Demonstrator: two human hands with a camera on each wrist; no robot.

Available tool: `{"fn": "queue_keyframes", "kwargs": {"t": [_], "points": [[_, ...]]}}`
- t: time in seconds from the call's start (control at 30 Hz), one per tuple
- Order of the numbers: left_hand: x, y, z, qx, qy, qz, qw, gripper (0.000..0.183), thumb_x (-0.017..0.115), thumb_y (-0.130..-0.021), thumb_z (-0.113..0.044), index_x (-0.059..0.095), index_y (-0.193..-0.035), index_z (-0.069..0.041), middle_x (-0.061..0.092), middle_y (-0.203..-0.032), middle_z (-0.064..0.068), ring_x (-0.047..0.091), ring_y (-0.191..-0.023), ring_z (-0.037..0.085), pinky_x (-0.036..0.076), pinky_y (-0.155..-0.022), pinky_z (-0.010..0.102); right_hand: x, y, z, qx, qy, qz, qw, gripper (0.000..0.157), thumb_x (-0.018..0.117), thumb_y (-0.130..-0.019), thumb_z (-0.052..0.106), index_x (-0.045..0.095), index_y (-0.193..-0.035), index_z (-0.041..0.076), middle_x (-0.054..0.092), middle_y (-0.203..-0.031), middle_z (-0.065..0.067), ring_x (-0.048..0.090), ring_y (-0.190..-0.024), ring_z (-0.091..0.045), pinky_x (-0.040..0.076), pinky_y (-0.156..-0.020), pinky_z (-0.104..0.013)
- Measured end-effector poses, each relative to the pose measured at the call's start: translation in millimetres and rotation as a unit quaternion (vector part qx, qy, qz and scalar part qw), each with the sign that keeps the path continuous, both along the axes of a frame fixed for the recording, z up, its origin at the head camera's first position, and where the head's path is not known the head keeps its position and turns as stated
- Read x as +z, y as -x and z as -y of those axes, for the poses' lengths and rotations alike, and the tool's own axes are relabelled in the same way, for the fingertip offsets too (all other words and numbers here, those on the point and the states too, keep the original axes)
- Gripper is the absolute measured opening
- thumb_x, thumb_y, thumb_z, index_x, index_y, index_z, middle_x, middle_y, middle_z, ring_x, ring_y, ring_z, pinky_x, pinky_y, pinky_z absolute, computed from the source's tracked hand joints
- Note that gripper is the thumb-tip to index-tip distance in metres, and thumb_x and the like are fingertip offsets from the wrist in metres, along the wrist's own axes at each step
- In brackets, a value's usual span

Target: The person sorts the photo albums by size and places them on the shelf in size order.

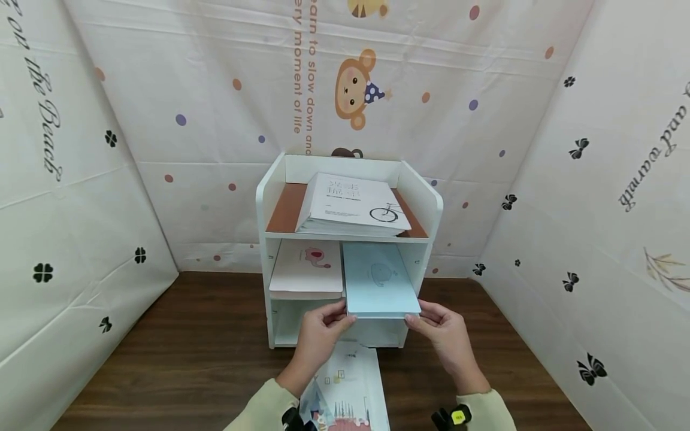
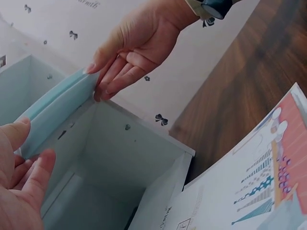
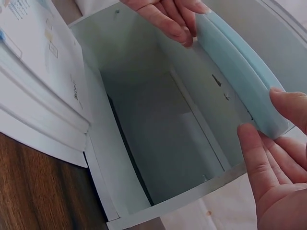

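A stack of light blue books (image 1: 381, 278) lies on the right half of the middle shelf in a white desktop rack (image 1: 262, 203), its front end jutting past the shelf edge. My left hand (image 1: 319, 335) pinches the front left corner of that stack, thumb on top and fingers below. At the front right corner, my right hand (image 1: 443, 335) grips it the same way. Both wrist views show the blue stack's front edge (image 2: 60, 112) held between the two hands. Beside it on the same shelf sit white books (image 1: 306, 269) with a pink elephant picture.
On the rack's top level rests a thick stack of white books (image 1: 353, 206) with a bicycle drawing. Illustrated white books (image 1: 350, 377) lie on the dark wooden table (image 1: 215, 353) before the rack. The bottom compartment (image 3: 148, 124) is open at the front. Printed cloth walls (image 1: 226, 120) surround the table.
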State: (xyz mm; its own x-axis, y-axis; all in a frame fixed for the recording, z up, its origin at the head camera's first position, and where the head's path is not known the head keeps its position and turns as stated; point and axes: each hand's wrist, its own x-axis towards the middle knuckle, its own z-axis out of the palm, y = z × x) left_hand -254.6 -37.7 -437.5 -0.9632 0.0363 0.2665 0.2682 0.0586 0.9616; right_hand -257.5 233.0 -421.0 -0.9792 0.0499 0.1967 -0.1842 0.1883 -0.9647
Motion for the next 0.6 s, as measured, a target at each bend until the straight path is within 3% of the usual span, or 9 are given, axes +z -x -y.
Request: {"fn": "queue_keyframes", "kwargs": {"t": [0.37, 0.6], "points": [[-1.3, 6.5, 1.0, -0.001, 0.016, -0.016, 0.9997, 0.044, 0.077, -0.093, -0.026, 0.069, -0.131, -0.007, 0.075, -0.115, 0.008, 0.074, -0.099, 0.017, 0.061, -0.082, 0.022, -7.7, 8.6, 0.0, 0.002, 0.015, -0.033, 0.999, 0.048, 0.083, -0.088, 0.016, 0.067, -0.128, -0.005, 0.076, -0.114, -0.016, 0.076, -0.094, -0.012, 0.063, -0.082, -0.028], [-1.7, 8.3, -3.1, 0.031, 0.01, -0.03, 0.999, 0.034, 0.078, -0.092, -0.023, 0.074, -0.123, -0.008, 0.078, -0.105, 0.007, 0.076, -0.089, 0.015, 0.062, -0.078, 0.022, -9.1, 11.7, 1.6, -0.01, 0.022, -0.043, 0.999, 0.043, 0.082, -0.088, 0.016, 0.069, -0.123, -0.006, 0.078, -0.109, -0.012, 0.078, -0.09, -0.014, 0.063, -0.081, -0.029]]}}
